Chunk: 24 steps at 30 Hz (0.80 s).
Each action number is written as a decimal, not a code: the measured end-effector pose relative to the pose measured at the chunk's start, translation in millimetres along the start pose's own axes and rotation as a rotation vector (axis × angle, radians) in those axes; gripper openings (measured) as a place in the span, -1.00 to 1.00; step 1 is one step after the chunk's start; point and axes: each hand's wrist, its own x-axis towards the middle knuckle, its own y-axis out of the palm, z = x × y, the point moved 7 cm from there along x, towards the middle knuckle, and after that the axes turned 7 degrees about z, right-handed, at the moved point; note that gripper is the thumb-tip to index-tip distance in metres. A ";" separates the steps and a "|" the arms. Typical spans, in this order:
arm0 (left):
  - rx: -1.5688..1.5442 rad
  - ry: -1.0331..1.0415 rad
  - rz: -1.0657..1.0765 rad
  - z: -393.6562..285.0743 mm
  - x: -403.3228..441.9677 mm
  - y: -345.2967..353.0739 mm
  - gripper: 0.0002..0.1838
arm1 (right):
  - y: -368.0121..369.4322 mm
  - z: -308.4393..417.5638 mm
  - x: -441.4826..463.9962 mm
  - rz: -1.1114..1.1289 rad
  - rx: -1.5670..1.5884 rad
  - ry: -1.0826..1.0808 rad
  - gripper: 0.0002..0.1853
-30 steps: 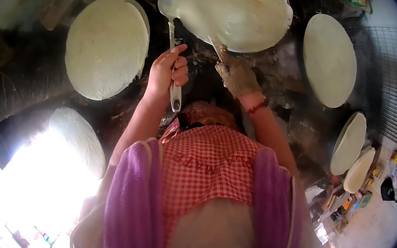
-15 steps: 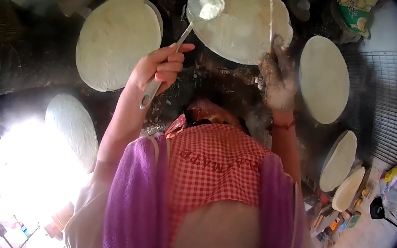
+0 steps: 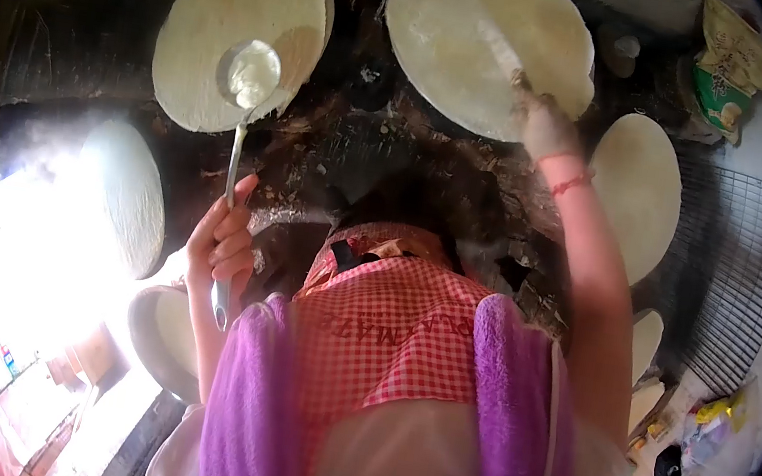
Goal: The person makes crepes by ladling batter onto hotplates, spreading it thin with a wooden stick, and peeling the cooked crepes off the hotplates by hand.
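Observation:
A ladle (image 3: 236, 156) is in my left hand (image 3: 225, 242), fingers wrapped round its handle. Its bowl holds white batter (image 3: 253, 77) and hangs over the round pale sheet (image 3: 221, 24) at the upper left. My right hand (image 3: 546, 125), in a dirty glove and blurred, grips a flat pale scraper (image 3: 498, 46) over the large pale round (image 3: 477, 20) at the top. Whether the scraper touches that round I cannot tell. Another pale round (image 3: 637, 195) lies right of my right forearm.
More rounds sit at the left (image 3: 121, 199) and far right (image 3: 644, 345). A pan (image 3: 166, 335) stands at the lower left, near bright light and steam. A wire rack (image 3: 742, 276) is at the right, below a green and yellow bag (image 3: 732, 72).
My left hand has moved left and down, bringing the ladle from the top round to the upper left one. My right hand has moved over the top round with the scraper. The view has shifted.

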 end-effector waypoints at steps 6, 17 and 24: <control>0.022 0.097 -0.061 -18.9 -33.1 -7.3 -0.56 | 43.5 2.8 -71.9 0.146 0.708 0.388 -0.54; 0.013 0.045 0.040 -77.3 -80.8 -6.7 -0.55 | 73.7 54.1 -99.0 -0.310 0.191 -0.031 -0.60; 0.016 0.242 -0.102 -126.2 -126.4 -37.0 -0.54 | 112.2 -11.1 -197.7 -0.442 0.554 0.430 -0.58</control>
